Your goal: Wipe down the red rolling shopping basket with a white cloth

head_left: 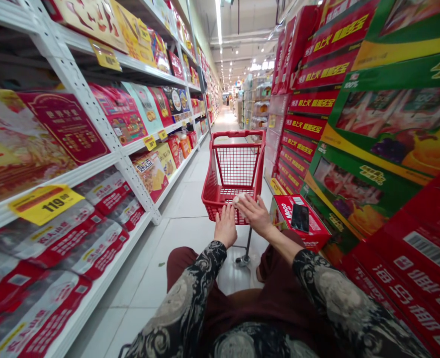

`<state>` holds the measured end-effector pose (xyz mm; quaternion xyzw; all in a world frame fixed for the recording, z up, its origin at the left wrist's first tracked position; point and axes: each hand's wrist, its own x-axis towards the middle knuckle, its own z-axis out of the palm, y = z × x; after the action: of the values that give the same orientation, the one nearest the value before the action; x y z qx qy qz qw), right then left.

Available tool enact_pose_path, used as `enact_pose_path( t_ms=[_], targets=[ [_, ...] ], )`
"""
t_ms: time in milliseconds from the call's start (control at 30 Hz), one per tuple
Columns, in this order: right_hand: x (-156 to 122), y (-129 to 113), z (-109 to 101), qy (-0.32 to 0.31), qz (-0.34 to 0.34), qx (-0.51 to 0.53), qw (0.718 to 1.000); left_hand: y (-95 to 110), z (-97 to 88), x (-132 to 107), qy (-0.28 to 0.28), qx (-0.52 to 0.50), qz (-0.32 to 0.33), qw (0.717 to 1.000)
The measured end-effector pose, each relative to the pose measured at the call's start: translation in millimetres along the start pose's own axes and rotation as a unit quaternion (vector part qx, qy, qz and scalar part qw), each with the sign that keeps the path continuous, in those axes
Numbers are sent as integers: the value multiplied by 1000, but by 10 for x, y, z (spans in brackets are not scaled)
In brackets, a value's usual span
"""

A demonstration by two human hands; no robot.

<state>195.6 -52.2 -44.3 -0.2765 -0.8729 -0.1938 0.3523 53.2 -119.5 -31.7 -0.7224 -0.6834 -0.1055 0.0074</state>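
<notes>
**Pale round object [238, 200] at red shopping cart [238, 164] rim**

White shelf [70, 84] of boxed goods [66, 127], yellow 119 price tag [44, 204]. Left hand [225, 226] open, fingers up, just beside the object. Right hand [255, 216] curved over it, fingers touching; cannot tell if the grip is closed. Red box [309, 233] right of the cart, black phone [300, 218] on top. Stacked red and green cartons [372, 124].

Left hand [225, 226] upright, right hand [255, 215] curled
</notes>
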Motion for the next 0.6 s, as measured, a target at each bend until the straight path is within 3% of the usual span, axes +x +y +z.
enact_pose_path(
  t_ms=[100,233,333,600],
  targets=[
    [-88,27,17,-5,43,-12,999,90,-13,-7,-1,-1,21,1000],
    [-487,-109,237,-41,24,-1,999,137,17,-62,-7,5,42,999],
    [-638,-172,277,-51,16,14,998,91,46,-80,-17,3,46,999],
    [-64,254,-101,41,220,0,975,-133,-67,82,11,7,-28,1000]
  ],
)
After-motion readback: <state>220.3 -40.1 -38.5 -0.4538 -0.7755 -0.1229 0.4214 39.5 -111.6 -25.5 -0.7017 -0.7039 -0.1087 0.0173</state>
